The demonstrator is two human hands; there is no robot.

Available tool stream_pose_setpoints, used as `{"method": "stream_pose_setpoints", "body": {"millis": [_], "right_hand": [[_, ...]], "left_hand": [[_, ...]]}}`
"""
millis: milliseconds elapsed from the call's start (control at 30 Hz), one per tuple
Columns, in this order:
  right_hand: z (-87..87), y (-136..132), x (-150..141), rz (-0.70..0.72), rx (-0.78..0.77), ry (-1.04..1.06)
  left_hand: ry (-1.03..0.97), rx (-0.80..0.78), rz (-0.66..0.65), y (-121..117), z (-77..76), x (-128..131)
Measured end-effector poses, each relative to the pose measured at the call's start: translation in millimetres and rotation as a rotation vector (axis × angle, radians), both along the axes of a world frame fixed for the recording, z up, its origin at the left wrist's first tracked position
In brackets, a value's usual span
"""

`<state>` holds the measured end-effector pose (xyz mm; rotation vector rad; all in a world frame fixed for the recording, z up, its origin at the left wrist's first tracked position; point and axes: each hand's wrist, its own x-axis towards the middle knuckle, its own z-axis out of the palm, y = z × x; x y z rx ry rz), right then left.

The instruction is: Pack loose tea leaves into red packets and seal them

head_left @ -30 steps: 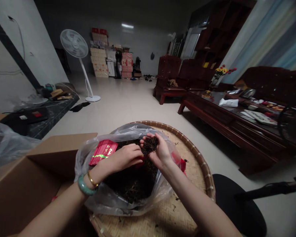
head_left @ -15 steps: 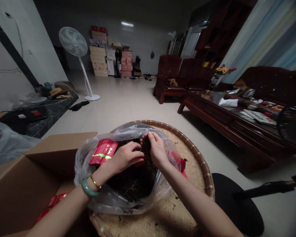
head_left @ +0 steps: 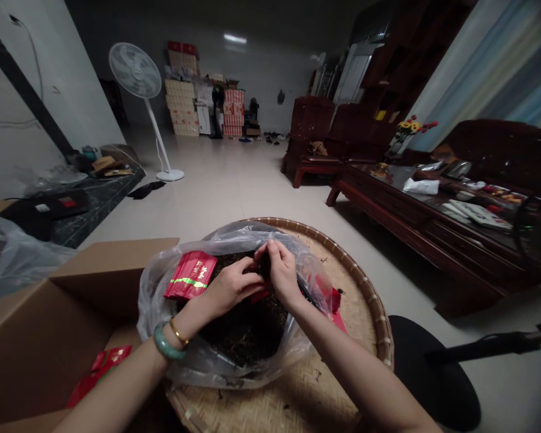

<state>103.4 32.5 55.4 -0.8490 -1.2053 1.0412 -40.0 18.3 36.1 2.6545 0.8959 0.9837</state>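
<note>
A clear plastic bag (head_left: 162,282) full of dark loose tea leaves (head_left: 247,328) lies open on a round woven bamboo tray (head_left: 365,288). Both hands meet over the bag's middle. My left hand (head_left: 228,287), with a green bangle at the wrist, is closed on a small red packet (head_left: 259,296) of which only an edge shows. My right hand (head_left: 282,270) is curled, its fingers pinching dark tea leaves at the packet's mouth. A stack of red packets (head_left: 190,275) rests on the bag's left rim.
An open cardboard box (head_left: 40,337) with red packets inside (head_left: 99,370) stands at the left. More red packets (head_left: 336,300) lie on the tray's right side. A black stool (head_left: 437,379) and a long dark wooden table (head_left: 433,222) stand to the right. A standing fan (head_left: 137,72) is far back.
My right hand turned from palm up with a heap of tea leaves to fingers curled down against my left hand. The view shifted slightly.
</note>
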Motion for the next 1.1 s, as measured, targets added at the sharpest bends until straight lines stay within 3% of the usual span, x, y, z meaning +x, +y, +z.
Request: {"method": "stream_pose_setpoints", "body": {"millis": [267,467,733,933,1100], "right_hand": [[-1.8,-0.5,-2.7,-0.052,-0.024,0.133],[-10.2,1.0,-3.6,-0.065,0.059,-0.042],[-14.7,4.6,9.7,-0.028,0.195,-0.425],[-9.0,0.0,14.8,-0.07,0.148,-0.442],[-2.0,-6.5,30.4,0.073,0.122,-0.485]], "left_hand": [[-0.008,0.02,-0.002,-0.5,-3.2,1.0],[0.026,0.04,0.021,-3.3,-3.6,0.3],[-0.024,0.048,0.031,-4.2,-7.8,-3.9],[-0.083,0.018,-0.002,-2.6,-11.3,-5.2],[-0.081,0.011,0.011,-2.5,-11.4,-7.4]]}}
